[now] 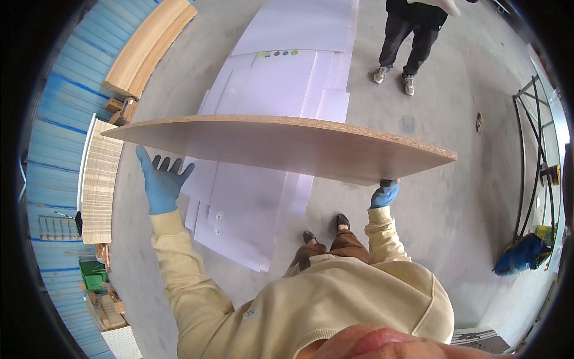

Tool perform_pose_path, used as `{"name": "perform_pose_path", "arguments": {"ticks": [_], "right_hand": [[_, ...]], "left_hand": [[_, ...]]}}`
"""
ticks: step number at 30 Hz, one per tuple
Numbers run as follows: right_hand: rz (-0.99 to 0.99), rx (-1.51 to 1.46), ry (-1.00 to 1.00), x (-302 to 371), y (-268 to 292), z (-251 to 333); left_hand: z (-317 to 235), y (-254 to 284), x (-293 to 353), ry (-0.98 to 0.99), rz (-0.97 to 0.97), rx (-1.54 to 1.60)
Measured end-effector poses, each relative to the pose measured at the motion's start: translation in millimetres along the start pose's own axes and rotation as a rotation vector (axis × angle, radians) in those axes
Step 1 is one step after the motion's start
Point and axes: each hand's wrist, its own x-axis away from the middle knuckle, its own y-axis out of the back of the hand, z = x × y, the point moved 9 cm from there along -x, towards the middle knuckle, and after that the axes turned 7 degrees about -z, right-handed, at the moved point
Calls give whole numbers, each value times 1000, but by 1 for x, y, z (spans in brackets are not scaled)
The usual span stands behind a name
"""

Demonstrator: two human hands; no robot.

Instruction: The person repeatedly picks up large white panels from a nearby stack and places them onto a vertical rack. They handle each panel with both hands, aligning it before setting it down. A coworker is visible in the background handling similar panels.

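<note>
Chipboard panel [287,148] in front of me, spanning most of the view, up between my arms and the white sheets [257,99] on the floor [466,197]. My right hand [385,194], blue-gloved, is closed around the panel's lower edge, close to its right end, fingers curled in. My left hand [162,186], same glove, is unclenched: fingers and thumb splayed, just beside the lower edge toward the left end. Contact on that side: cannot tell; the thumb tip comes right up to the board, the other fingertips look free.

Key relation: from my right-hand grip, nearly all of the panel lies to the left, reaching past my left hand. The right hand is nearer an end and has hold; the left is the nearer one to the far-off portion but shows no grasp.

Long axis: left to right, across my body. Right end sits a little lower in the view than the left. Raw, speckled edge runs along the top; smooth brownish face turned toward me. The long edge looks bowed, though the lens bends lines here, so true shape uncertain. Beyond it the white sheets stretch away from me, their length crossing the panel's; a co-worker [412,45] stands farther off, to the right, apart from the panel
</note>
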Motion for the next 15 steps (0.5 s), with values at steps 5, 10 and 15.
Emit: {"name": "perform_pose_path", "arguments": {"ticks": [5, 10, 15], "right_hand": [[-39, -245, -97, 22, 14, 13], [210, 22, 104, 51, 31, 54], [265, -109, -497, 102, 90, 16]], "left_hand": [[4, 12, 9, 14, 42, 51], [17, 60, 31, 70, 171, 176], [26, 160, 91, 47, 276, 335]]}}
